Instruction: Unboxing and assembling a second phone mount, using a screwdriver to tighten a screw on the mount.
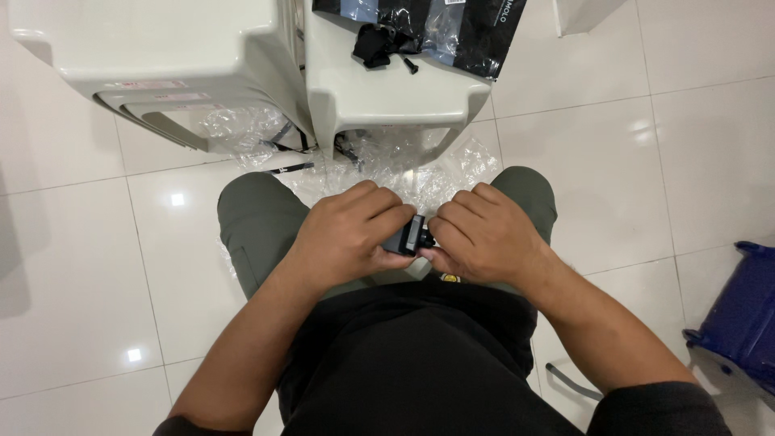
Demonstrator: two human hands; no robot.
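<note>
Both our hands pinch one small black part (pixel 408 236) over the lap.
Left hand (pixel 349 234) and right hand (pixel 484 236) are closed on it; a slip could drop it to the floor (pixel 105 266).

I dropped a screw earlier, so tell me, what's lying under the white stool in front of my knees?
Under the white stool lies crumpled clear plastic wrap with a thin black piece beside it. No screw shows there; the seat and folds hide the rest.
</note>
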